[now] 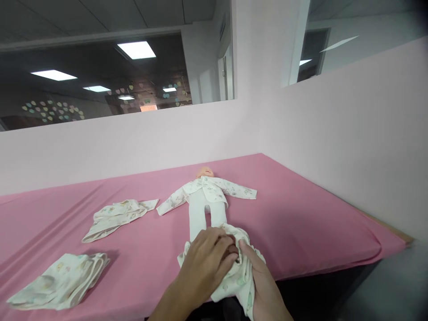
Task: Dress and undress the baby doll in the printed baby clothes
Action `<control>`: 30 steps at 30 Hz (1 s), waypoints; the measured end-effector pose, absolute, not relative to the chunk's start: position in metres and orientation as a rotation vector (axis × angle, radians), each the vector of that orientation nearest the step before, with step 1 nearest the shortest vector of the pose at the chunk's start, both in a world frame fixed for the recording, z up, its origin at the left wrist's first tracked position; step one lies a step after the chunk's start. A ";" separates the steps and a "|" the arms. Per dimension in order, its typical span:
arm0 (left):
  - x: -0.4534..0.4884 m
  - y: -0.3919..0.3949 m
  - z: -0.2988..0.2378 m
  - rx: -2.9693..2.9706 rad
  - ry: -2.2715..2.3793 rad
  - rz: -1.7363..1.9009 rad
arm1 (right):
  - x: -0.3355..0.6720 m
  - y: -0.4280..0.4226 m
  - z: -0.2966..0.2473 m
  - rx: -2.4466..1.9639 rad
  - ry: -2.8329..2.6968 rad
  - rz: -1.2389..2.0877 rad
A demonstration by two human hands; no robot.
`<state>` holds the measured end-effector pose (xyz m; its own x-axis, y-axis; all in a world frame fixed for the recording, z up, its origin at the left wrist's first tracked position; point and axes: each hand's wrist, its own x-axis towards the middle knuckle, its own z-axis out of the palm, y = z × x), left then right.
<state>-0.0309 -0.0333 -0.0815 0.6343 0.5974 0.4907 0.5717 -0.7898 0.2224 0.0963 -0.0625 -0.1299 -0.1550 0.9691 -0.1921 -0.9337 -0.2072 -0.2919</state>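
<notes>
A baby doll (205, 196) lies on its back on the pink table cover (301, 209), head away from me, in a printed white top with bare white legs. At its feet my left hand (205, 263) and my right hand (259, 278) both grip a bunched printed white garment (234, 278). The left hand's fingers curl into the cloth from above. On the right side, the thumb of my right hand presses the cloth. The doll's feet are hidden under the garment and my hands.
Two more printed garments lie to the left: one spread flat (117, 216) near the doll's arm, one folded (60, 281) near the front edge. A pale pink partition wall (334, 133) runs behind and along the right side of the table.
</notes>
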 end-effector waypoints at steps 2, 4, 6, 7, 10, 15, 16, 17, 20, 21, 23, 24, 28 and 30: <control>-0.035 -0.018 -0.077 2.705 1.062 0.738 | 0.095 -0.061 -0.132 -0.398 -0.124 1.786; -0.037 0.006 -0.075 2.645 1.144 0.611 | 0.093 -0.061 -0.135 -0.404 -0.143 1.825; -0.036 0.035 -0.076 2.716 1.165 0.486 | 0.089 -0.062 -0.140 -0.420 -0.183 1.831; -0.033 0.049 -0.078 2.787 1.133 0.390 | 0.087 -0.063 -0.142 -0.430 -0.209 1.827; -0.019 0.077 -0.080 3.006 0.966 0.052 | 0.083 -0.067 -0.150 -0.429 -0.273 1.848; 0.003 0.082 -0.072 3.005 0.873 -0.579 | 0.083 -0.072 -0.154 -0.347 -0.262 1.941; 0.004 0.079 -0.072 2.989 0.876 -0.648 | 0.083 -0.073 -0.154 -0.331 -0.258 1.944; 0.005 0.076 -0.072 2.994 0.881 -0.683 | 0.083 -0.073 -0.154 -0.321 -0.261 1.947; 0.004 0.067 -0.079 3.097 0.866 -0.716 | 0.080 -0.071 -0.155 -0.309 -0.326 1.948; 0.004 0.064 -0.082 3.147 0.837 -0.717 | 0.080 -0.070 -0.156 -0.303 -0.357 1.944; 0.003 0.057 -0.086 3.236 0.762 -0.725 | 0.078 -0.068 -0.159 -0.293 -0.396 1.934; 0.002 0.054 -0.086 3.267 0.720 -0.721 | 0.078 -0.067 -0.160 -0.290 -0.404 1.923; -0.004 0.048 -0.081 3.302 0.533 -0.591 | 0.077 -0.065 -0.167 -0.294 -0.382 1.912; -0.008 0.048 -0.080 3.314 0.460 -0.492 | 0.076 -0.065 -0.170 -0.295 -0.369 1.907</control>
<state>-0.0076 0.0483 -0.0800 0.9218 0.2972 -0.2487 0.2279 -0.9348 -0.2724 0.0762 -0.0646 -0.1697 -0.3523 0.9355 -0.0281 -0.8573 -0.3346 -0.3912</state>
